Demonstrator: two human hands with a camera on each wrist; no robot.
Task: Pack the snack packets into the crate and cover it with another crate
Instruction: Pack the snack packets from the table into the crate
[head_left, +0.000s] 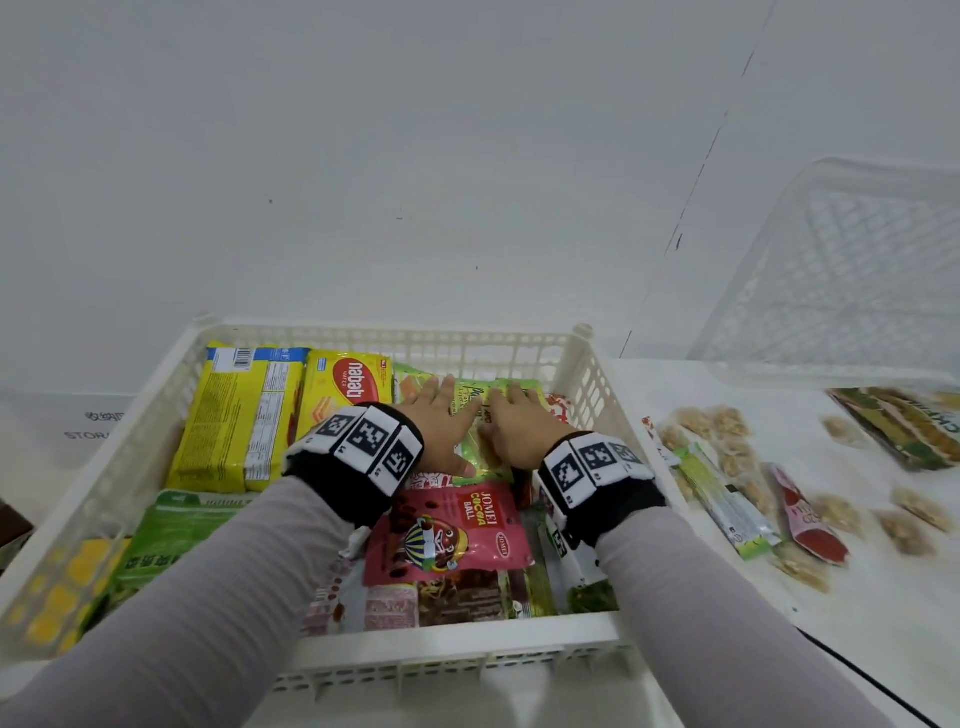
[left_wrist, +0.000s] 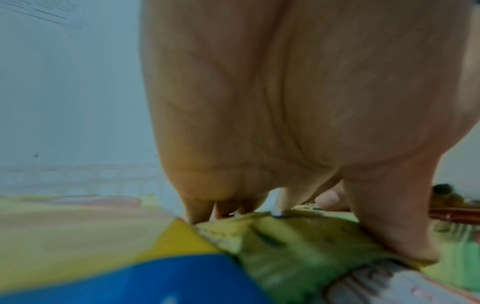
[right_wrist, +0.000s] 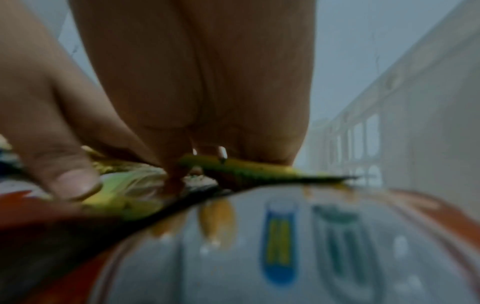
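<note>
A white lattice crate (head_left: 457, 642) stands in front of me, holding several snack packets. Both my hands are inside it at the far end, side by side on a green packet (head_left: 474, 400). My left hand (head_left: 441, 415) lies on the packet's left part with fingers stretched forward. My right hand (head_left: 511, 421) presses its right part. In the left wrist view, the left hand (left_wrist: 298, 205) has fingertips and thumb down on the green packet (left_wrist: 298, 242). In the right wrist view, the right hand (right_wrist: 145, 160) touches the green packet (right_wrist: 246, 166) the same way. A second, clear crate (head_left: 852, 270) leans at the right.
Inside the crate lie two yellow wafer packs (head_left: 234, 421), a pink cocoa ball packet (head_left: 452, 530) and green bags (head_left: 176, 530). Loose packets, among them a green stick (head_left: 727, 499) and a red sachet (head_left: 810, 525), lie on the white table to the right. The crate wall (right_wrist: 415, 123) is close on the right.
</note>
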